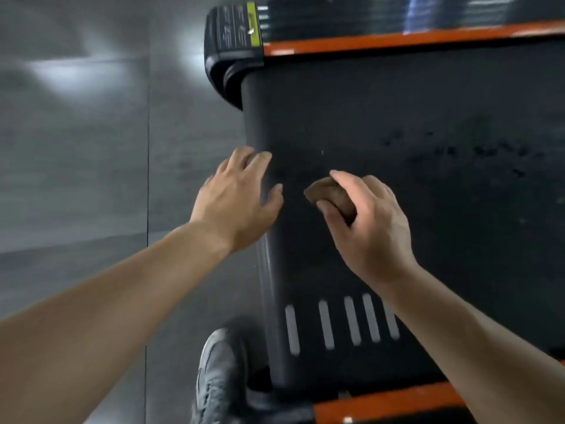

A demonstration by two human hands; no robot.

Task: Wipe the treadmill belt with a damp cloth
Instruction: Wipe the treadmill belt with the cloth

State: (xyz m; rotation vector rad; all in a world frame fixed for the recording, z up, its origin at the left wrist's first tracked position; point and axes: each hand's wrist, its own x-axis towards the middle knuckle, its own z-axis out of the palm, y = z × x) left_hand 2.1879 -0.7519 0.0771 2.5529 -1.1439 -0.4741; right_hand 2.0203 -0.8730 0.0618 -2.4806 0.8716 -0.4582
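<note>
**Q:** where's the cloth (324, 192) at this point?

**A:** wadded into a brown ball in the person's right hand (370, 228), thumb and fingers curled round it, just over the dark treadmill belt (443, 194). Pretty blurry, so can't tell if it's actually touching the belt.

**Q:** and the other hand?

**A:** left hand (241, 197) is just beside it, fingers spread and loose, gripping nothing, lying over the belt's left edge. Past the fingertips there's an orange rail (397, 41). Back toward the wrists, white stripes (326, 325) on the belt and a grey shoe (215, 377) on the floor (76, 163).
</note>
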